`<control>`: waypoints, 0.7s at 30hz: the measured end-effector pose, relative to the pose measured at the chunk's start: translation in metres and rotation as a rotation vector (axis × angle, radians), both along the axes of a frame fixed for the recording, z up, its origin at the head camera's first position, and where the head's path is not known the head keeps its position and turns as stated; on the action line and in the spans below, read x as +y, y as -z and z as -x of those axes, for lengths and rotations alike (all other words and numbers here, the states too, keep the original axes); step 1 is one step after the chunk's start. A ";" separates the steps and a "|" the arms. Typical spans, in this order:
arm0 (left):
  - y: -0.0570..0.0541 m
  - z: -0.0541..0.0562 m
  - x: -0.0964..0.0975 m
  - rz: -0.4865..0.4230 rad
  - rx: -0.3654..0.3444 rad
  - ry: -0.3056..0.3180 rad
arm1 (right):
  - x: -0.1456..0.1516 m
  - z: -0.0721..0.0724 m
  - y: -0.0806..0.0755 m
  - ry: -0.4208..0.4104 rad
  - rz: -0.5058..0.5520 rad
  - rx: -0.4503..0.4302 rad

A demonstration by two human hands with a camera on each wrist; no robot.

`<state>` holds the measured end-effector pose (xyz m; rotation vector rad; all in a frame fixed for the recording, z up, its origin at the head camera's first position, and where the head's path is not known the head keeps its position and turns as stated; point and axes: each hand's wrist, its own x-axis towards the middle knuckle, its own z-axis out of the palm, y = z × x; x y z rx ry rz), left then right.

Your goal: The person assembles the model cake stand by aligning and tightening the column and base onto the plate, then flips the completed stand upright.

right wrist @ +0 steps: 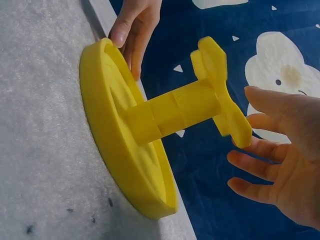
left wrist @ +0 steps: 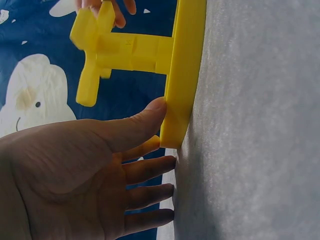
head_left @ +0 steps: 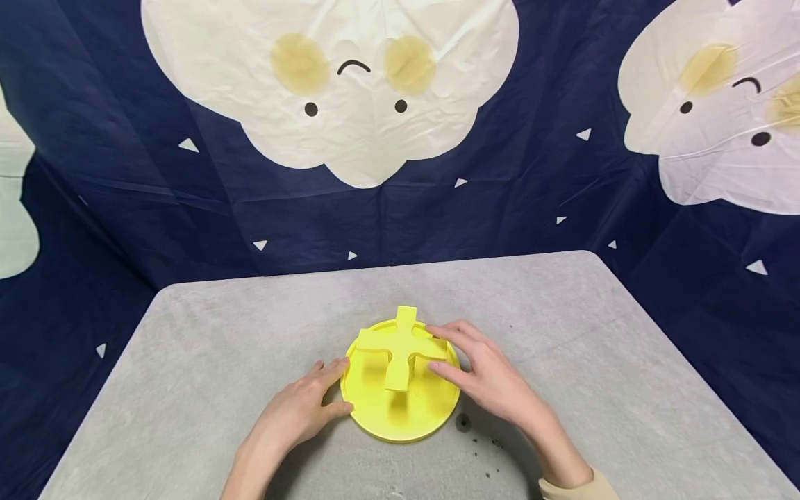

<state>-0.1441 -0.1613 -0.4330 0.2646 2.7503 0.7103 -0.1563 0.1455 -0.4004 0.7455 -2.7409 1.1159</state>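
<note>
A round yellow base (head_left: 431, 411) with a raised rim lies on the table. From its middle rises a thick yellow post (right wrist: 167, 112), topped by a four-armed yellow cross (head_left: 398, 347). My left hand (head_left: 296, 411) is at the base's left edge, thumb and index finger touching the rim, the other fingers extended near the tabletop. Around the cross's right arm, my right hand (head_left: 490, 375) holds its fingers spread and slightly bent. In the right wrist view, the right fingers (right wrist: 260, 165) are close by the cross; whether any fingertip touches it I cannot tell.
The grey table (head_left: 200, 389) has rounded far corners. Several small dark marks (head_left: 463, 422) dot its surface right of the base. Behind the table hangs a dark blue cloth (head_left: 437, 229) printed with white clouds and small triangles.
</note>
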 end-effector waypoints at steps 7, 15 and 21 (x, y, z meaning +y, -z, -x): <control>0.000 -0.001 0.000 -0.002 0.014 0.003 | -0.002 -0.003 -0.004 -0.058 0.015 -0.018; 0.000 0.000 0.000 0.006 -0.001 0.003 | -0.006 -0.004 -0.004 -0.023 0.058 0.047; 0.000 0.002 0.000 0.016 -0.023 -0.001 | -0.005 -0.001 0.001 0.063 -0.005 0.134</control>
